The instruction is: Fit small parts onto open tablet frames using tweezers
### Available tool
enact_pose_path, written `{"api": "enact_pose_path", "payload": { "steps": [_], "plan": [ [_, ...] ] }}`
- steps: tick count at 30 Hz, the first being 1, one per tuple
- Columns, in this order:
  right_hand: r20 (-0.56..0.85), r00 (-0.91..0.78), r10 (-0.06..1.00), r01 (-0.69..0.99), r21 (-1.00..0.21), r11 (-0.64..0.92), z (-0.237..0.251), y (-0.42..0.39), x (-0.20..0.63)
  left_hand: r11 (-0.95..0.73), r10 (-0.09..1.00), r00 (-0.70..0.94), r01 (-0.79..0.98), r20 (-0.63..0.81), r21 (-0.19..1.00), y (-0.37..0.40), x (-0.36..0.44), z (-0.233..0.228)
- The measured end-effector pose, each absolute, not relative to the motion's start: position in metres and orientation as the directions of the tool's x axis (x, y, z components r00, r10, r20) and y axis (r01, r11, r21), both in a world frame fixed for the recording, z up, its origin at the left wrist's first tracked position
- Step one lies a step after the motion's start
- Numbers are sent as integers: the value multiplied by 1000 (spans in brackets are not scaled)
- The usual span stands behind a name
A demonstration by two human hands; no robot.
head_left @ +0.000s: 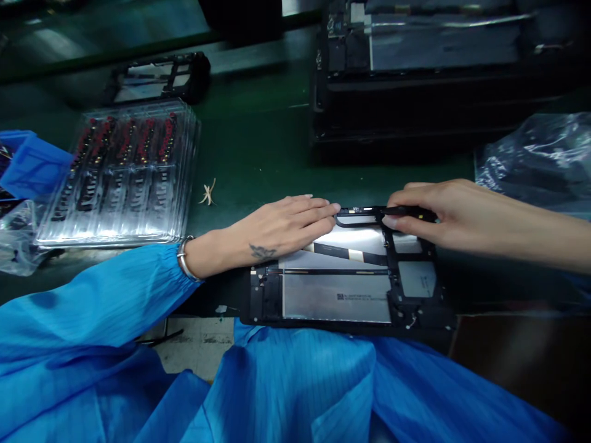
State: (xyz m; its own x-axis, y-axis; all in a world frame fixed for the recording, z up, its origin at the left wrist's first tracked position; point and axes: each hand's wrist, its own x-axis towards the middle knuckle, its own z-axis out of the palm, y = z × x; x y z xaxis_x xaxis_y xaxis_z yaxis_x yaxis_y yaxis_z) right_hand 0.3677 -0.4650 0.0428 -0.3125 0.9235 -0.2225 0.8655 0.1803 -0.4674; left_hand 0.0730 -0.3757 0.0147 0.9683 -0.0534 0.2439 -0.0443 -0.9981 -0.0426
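An opened tablet computer [336,298] lies at the table's near edge, its inside facing up with silver battery panels and a black frame. My left hand [295,224] rests flat across its upper left part, fingers stretched out, fingertips at a narrow circuit strip [357,211] along the far edge. Pinched between the thumb and fingers of my right hand [431,209] is a slim black tool [410,213]; its exact kind is unclear. The tool's tip is at the right end of that strip. Beneath my left palm, part of the tablet is hidden.
Stacked clear plastic trays [115,203] with small circuit boards stand at left, beside a blue bin [37,166]. Another opened tablet [152,80] lies behind them. A tall stack of dark tablets [415,92] rises at back right, near a clear plastic bag [540,163].
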Motion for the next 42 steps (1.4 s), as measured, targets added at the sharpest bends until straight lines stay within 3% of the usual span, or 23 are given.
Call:
{"api": "enact_pose_path", "payload": {
  "steps": [5, 12, 17, 23, 29, 34, 42],
  "plan": [
    [-197, -319, 927, 829, -532, 172, 42, -466, 372, -998, -26, 961, -42, 277, 55, -374, 70, 11],
    [-191, -328, 925, 848, -491, 199, 41, -465, 371, -991, 37, 957, -1, 287, 132, -373, 68, 7],
    [-205, -336, 919, 858, -468, 210, 41, -465, 370, -994, 18, 956, -16, 293, 110, -373, 70, 7],
    [-214, -343, 915, 866, -449, 219, 40, -464, 371, -999, -33, 957, -36, 287, 4, -373, 73, 11],
    [-204, -352, 913, 853, -472, 223, 42, -464, 369, -999, -32, 973, -34, 228, 4, -373, 72, 16],
    [-207, -352, 913, 851, -478, 219, 44, -463, 369, -998, -55, 964, -53, 260, -16, -373, 75, 17],
    [-190, -303, 934, 836, -523, 165, 43, -465, 370, -991, 27, 967, -7, 254, 134, -370, 70, 11]
  ]
}}
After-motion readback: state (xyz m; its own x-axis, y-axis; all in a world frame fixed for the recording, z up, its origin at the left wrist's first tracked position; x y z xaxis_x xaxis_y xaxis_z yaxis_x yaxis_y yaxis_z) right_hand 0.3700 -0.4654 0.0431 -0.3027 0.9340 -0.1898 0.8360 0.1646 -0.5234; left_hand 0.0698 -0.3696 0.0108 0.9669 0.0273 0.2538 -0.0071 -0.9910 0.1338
